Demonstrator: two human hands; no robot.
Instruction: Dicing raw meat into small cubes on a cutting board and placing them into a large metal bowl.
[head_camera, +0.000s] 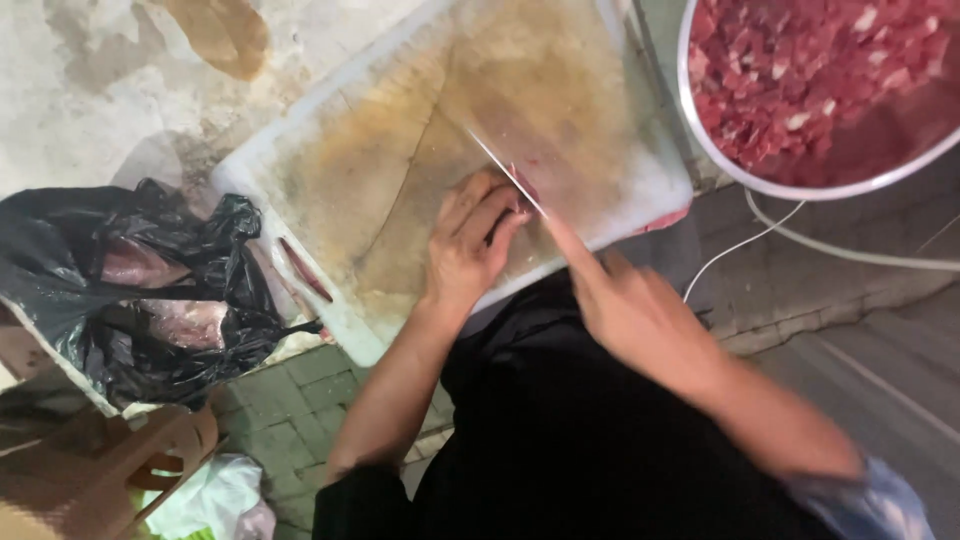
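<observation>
1. The left hand (468, 240) lies palm down on the stained white plastic cutting board (400, 180), near the board's front edge; its fingers are curled loosely, fingertips pressing down on a small piece of red raw meat (522, 185) that shows only as a sliver beside them
2. The right hand (625, 305) is closed around the handle of a knife with a long thin metal blade (505, 172); the index finger is stretched forward along the back of the blade, the other fingers wrapped shut, and the handle itself is hidden inside the fist
3. The blade runs up and to the left from the right hand, its edge set against the meat just beside the left fingertips; the blade is blurred, so its tip is hard to make out
4. A narrow dark red strip of meat (304, 270) lies on the board's left edge, well apart from both hands
5. To the left of the board, a crumpled black plastic bag (215, 300) sits open with pinkish raw meat showing inside
6. At the upper right, a large round metal bowl (800, 188) holds a heap of small-cut red meat; it stands just beside the board's right corner
7. A thin white cord (850, 250) runs across the grey paved ground below the bowl
8. A brown plastic stool (120, 460) stands at the lower left
</observation>
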